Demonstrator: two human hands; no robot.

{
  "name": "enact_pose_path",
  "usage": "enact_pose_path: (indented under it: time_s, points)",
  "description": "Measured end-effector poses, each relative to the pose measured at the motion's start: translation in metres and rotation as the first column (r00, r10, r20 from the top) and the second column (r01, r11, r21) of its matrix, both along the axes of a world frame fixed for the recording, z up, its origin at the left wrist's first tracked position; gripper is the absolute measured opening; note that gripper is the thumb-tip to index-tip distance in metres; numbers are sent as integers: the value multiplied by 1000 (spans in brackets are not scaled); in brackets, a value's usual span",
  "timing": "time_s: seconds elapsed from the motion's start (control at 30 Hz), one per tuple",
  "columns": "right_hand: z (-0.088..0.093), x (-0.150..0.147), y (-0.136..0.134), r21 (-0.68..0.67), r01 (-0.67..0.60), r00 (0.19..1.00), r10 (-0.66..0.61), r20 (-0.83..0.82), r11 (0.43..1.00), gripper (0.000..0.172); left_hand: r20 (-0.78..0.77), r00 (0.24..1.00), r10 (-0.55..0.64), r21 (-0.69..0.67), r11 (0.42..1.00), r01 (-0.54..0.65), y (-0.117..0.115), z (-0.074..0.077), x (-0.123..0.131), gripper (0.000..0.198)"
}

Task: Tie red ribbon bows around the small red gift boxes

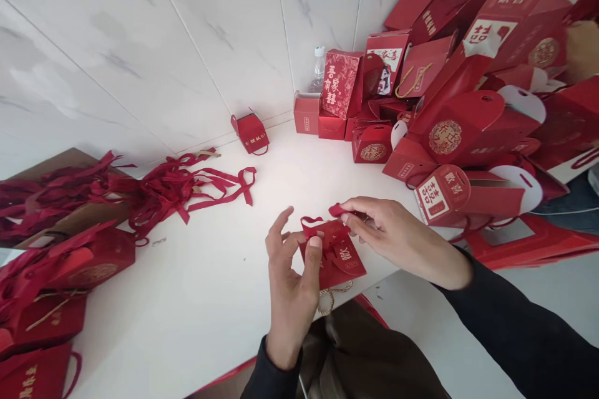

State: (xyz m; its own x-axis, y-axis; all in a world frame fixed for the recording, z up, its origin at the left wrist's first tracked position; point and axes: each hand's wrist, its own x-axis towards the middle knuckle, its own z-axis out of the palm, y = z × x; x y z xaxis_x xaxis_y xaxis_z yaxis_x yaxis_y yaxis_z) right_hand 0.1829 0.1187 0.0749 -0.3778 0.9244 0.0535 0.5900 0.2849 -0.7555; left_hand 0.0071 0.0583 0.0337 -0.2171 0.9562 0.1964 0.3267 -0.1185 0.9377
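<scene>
Take the small red box (347, 257), probably light, stiff and creasable, by its left edge, with left fingers (294, 241) clamped there, right fingers (362, 204) clamped on soft-looking ribbon (335, 210).

Red box (337, 269), pale gold lettering (345, 254)

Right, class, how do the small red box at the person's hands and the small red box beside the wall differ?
The held box is in the left hand, while the wall box stands untouched on the white table. The held box has a gold cord at its lower edge; the wall box has a red loop at its own. Both are red and bear lettering.
</scene>
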Motion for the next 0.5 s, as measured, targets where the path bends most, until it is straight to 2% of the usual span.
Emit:
enact_pose_path:
  time_s: [0.1, 0.2, 0.3, 0.43, 0.5]
  points:
    - [-3, -2, -1, 109, 2, 997, -10, 71, 994, 27, 52, 998, -20, 40, 999, 18, 2, -4, 0, 16]
    - [-7, -5, 0, 184, 8, 980, -44, 194, 983, 30, 159, 986, -42, -25, 999, 46, 5, -5, 0, 21]
    - [-8, -5, 2, 169, 27, 981, -59, 186, 985, 26, 191, 981, -46, -96, 993, 65, 8, -5, -1, 24]
    - [-6, -4, 2, 81, 43, 992, -52, 113, 996, 12, 144, 987, -72, -94, 992, 86, 10, -6, -1, 23]
    - [-6, -4, 0, 118, 47, 992, -60, 112, 992, 6, 111, 992, -58, -89, 994, 68, 11, -6, 0, 23]
